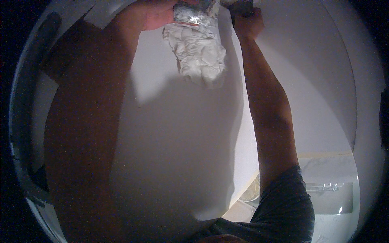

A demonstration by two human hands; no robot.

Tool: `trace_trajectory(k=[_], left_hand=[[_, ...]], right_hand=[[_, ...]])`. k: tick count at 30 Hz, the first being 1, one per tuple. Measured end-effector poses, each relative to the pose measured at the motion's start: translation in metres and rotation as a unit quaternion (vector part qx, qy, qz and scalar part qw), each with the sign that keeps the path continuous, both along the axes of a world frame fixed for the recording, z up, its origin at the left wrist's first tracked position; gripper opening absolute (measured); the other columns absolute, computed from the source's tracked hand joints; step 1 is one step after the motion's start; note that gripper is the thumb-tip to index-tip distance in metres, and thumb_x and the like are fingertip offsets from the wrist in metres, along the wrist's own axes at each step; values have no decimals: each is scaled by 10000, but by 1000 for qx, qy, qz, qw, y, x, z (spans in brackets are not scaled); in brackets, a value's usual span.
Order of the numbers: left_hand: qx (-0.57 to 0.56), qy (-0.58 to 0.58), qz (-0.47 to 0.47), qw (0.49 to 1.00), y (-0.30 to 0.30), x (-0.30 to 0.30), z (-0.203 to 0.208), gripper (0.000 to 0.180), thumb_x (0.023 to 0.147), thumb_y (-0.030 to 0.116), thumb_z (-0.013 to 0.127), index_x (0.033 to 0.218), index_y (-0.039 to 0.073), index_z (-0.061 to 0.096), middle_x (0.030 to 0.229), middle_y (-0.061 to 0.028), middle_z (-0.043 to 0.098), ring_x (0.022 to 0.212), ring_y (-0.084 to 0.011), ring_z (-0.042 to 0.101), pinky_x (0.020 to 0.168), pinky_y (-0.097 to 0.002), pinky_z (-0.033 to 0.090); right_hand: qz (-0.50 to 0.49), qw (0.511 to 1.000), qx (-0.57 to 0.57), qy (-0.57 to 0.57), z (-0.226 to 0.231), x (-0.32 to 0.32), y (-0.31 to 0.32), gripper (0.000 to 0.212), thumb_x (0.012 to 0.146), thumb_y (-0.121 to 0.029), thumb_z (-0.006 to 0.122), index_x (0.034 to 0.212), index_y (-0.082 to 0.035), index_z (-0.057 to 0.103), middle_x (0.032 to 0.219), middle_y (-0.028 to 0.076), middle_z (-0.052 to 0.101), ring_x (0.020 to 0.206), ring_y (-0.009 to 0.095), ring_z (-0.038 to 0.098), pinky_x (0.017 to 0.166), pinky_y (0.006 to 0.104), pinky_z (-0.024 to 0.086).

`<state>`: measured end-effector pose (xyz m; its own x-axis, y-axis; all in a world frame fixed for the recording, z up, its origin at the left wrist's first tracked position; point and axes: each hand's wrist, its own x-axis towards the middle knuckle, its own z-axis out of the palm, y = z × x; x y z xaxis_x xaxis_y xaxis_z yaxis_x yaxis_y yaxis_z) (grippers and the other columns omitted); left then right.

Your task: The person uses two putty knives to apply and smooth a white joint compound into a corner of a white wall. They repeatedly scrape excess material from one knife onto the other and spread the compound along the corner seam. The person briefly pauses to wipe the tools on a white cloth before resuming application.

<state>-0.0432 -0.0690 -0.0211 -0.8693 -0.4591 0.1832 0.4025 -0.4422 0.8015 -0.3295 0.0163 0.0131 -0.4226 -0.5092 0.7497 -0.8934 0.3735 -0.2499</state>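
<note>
My left grip (157, 17) has hold of a flat shiny silver sheet (194, 16), just above a crumpled white mass (200, 54), well up from the bottom edge of the white panel (170, 129); right grip (252, 23) seems wrapped round a dark blocky thing (242, 7). Guessing mid-positioning, so keep both steady next.

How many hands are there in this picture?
2: the left hand is at the top, holding a shiny metallic piece; the right hand is further right, gripping a dark object. The picture's upper edge may hide parts.
</note>
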Motion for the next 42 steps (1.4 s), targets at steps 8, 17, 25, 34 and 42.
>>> trace_trajectory(k=[8,17,25,34,42], left_hand=[[-1,-10,-5,1000,0,-5,2,456,975,74,613,1393,-80,514,1310,-164,656,1169,-302,660,1073,-452,497],[-50,-101,33,993,-12,-8,-3,369,964,122,655,1270,-80,610,1279,-165,664,1096,-284,666,1025,-407,510],[-17,-26,0,1000,-3,-2,0,381,963,96,642,1287,-98,589,1241,-185,673,1101,-300,671,1022,-411,524],[10,-15,-13,1000,0,-15,-1,372,956,64,636,1282,-106,578,1230,-203,673,1093,-324,686,1007,-453,556],[-1,-34,1,999,4,-13,6,387,942,66,653,1293,-78,580,1260,-205,659,1126,-342,673,998,-490,559]], right_hand=[[-5,995,-36,92,1,-43,-12,475,729,-304,813,1102,-50,666,1024,192,756,968,381,737,881,465,586],[1,994,-51,96,2,-36,-6,471,710,-250,815,1098,-31,660,1022,195,754,962,384,737,884,471,582],[9,995,-62,73,9,-18,1,427,711,-242,808,1061,-36,678,970,190,759,911,374,745,855,476,587],[-13,997,-34,67,0,-39,3,406,722,-240,811,1068,-74,678,990,167,762,942,358,743,854,459,587],[9,999,-52,9,-10,-29,3,385,744,-226,814,1049,-60,649,995,184,756,938,367,745,868,456,586]])
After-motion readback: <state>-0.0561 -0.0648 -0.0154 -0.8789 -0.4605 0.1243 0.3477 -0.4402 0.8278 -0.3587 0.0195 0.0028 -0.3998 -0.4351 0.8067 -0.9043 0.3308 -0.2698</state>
